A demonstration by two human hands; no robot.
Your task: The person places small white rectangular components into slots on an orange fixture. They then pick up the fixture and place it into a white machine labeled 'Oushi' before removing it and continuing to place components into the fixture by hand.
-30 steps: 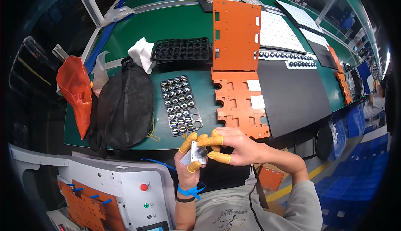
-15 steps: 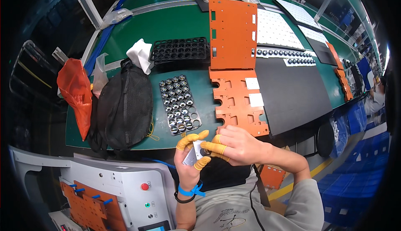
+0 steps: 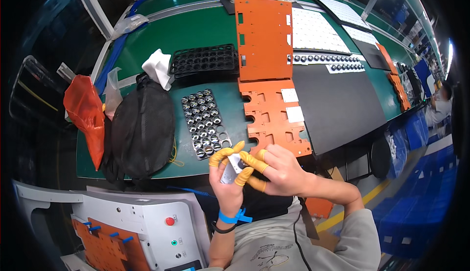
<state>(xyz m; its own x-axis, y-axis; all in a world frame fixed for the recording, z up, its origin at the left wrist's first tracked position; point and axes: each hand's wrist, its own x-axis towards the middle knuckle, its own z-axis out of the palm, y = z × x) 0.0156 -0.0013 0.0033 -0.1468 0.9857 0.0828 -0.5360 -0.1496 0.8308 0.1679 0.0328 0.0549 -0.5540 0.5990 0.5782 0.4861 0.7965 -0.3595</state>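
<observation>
Close to the table's front edge, my left hand point(image 3: 226, 179) grips a small white plate point(image 3: 228, 175), thumb and fingers in yellow finger cots. My right hand point(image 3: 283, 172), also in yellow finger cots, meets it from the right. Its fingertips are closed around a small dark round part point(image 3: 242, 164) against the plate; the fingers partly cover this part. Beyond my hands lies a tray of shiny round lens-like parts point(image 3: 201, 119), some of its near-right holes without parts. Just past my right hand is an orange fixture plate point(image 3: 269, 116) with two white pieces on it.
A second orange plate point(image 3: 264, 40) adjoins the first at its far end. Left are a black backpack point(image 3: 144, 126), an orange bag point(image 3: 84, 109) and a black tray point(image 3: 203, 59). Right lies a black mat point(image 3: 338, 104). A machine with a red button point(image 3: 170, 221) stands lower left.
The view has shifted, so the table's things sit slightly further left. Both hands stay together at the white plate, which has tilted a little; the right fingers have shifted slightly on it.
</observation>
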